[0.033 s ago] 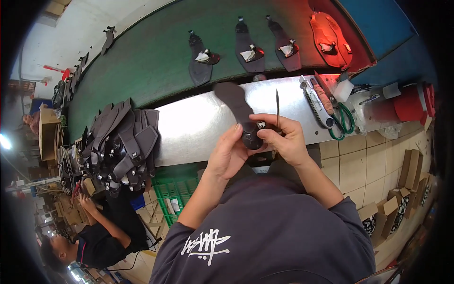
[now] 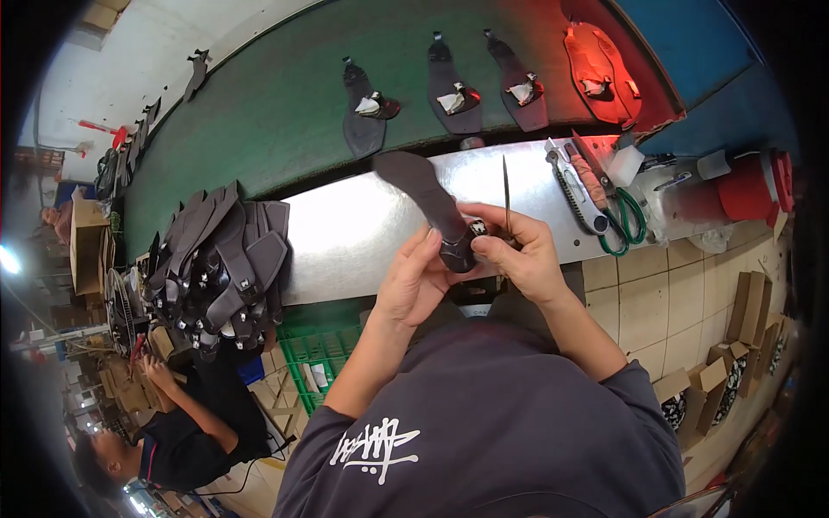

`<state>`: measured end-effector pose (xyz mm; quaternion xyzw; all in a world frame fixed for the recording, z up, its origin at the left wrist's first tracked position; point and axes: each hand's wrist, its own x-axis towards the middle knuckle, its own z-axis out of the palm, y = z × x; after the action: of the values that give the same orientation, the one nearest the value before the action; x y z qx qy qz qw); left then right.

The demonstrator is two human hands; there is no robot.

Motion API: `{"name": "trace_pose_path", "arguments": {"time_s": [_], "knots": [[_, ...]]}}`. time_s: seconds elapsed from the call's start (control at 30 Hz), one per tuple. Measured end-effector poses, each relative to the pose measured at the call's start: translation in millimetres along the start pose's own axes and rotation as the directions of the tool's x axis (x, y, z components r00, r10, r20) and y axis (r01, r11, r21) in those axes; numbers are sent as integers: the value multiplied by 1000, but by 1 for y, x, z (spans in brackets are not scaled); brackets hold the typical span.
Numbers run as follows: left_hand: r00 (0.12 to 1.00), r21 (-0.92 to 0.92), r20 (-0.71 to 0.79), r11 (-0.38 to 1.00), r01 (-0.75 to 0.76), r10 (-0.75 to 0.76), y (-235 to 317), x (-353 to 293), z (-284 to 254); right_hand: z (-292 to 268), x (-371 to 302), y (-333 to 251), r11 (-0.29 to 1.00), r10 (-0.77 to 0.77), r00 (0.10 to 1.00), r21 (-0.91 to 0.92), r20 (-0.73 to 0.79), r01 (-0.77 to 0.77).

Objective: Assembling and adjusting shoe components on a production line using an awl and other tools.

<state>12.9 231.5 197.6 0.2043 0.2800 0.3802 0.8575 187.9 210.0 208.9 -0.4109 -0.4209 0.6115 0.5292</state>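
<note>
A dark brown-black sandal (image 2: 420, 192) is held over the metal bench edge, its flat sole pointing up and to the left. My left hand (image 2: 408, 274) grips its lower end, with the thumb on the sole. My right hand (image 2: 521, 256) pinches the strap beside a shiny metal ornament (image 2: 477, 228). A thin, pointed, awl-like tool (image 2: 506, 186) sticks up from between the right fingers; its lower end is hidden in the hand. Part of the strap is covered by my fingers.
A heap of dark sandals (image 2: 226, 259) lies on the bench's left. Several sandals with white stuffing (image 2: 364, 121) rest on the green belt (image 2: 259, 112). At right are a box cutter (image 2: 577, 190), green-handled scissors (image 2: 632, 220) and a red container (image 2: 749, 190). A co-worker (image 2: 186, 432) sits lower left.
The sandal's upper end has swung slightly left, tilting the sole further. Both hands keep their hold, with only small shifts of the fingers.
</note>
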Motion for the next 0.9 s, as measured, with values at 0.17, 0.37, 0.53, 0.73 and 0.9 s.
{"name": "trace_pose_path", "arguments": {"time_s": [0.17, 0.37, 0.53, 0.73, 0.9], "knots": [[988, 72, -21, 986, -149, 151, 6, 4, -14, -7, -15, 2, 998, 5, 997, -66, -77, -10], [974, 78, -85, 976, -206, 212, 0, 5, -19, 3, -24, 0, 978, 182, 977, 88, 107, -191], [957, 122, -68, 955, -271, 280, -8, 4, -21, 14, -22, -4, 930, 272, 942, 198, 195, -309], [928, 154, -48, 921, -359, 370, -17, 9, -28, 10, -21, 7, 869, 278, 939, 364, 200, -335], [940, 215, -99, 930, -299, 325, -8, 11, -32, 9, -11, 16, 960, 216, 974, 166, 74, -226]]}}
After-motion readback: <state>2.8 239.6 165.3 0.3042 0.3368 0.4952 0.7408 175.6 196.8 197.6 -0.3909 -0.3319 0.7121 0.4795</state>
